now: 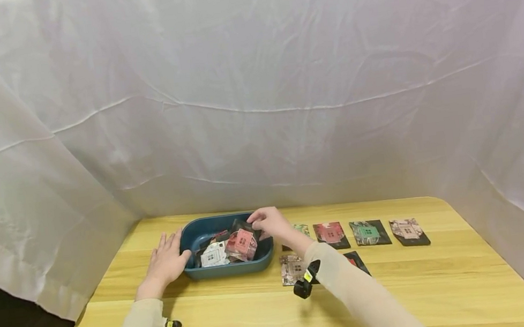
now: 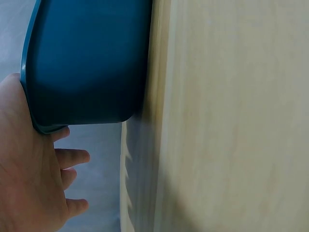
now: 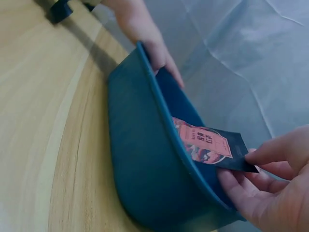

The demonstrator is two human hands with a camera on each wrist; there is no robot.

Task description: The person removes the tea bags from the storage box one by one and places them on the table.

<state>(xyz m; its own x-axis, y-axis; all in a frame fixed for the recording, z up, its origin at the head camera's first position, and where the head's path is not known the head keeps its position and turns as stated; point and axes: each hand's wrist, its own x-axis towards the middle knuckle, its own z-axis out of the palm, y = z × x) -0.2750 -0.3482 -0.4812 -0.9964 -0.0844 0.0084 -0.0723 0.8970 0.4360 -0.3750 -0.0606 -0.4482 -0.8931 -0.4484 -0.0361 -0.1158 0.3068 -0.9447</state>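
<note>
A blue plastic bin [image 1: 235, 269] stands near the back of the table, with several flat packets inside, one of them white [image 1: 214, 256]. Thumb and fingers of my right hand [image 1: 273, 225] pinch the black end of a flat packet with a pink label [image 3: 207, 141], over the bin's right side. The packet is tilted, its lower part inside the bin. At the bin's left end is my left hand [image 1: 165, 262], its thumb at the rim and its other fingers spread straight outside the wall.
Right of the bin, a back row of packets holds a red one [image 1: 331, 235], a green one [image 1: 370, 232] and a beige-pink one [image 1: 409, 231]. A beige packet [image 1: 292, 269] and a black-and-red one [image 1: 358, 262] lie in front, partly behind my right forearm. A pale curtain [image 1: 289, 144] surrounds the table.
</note>
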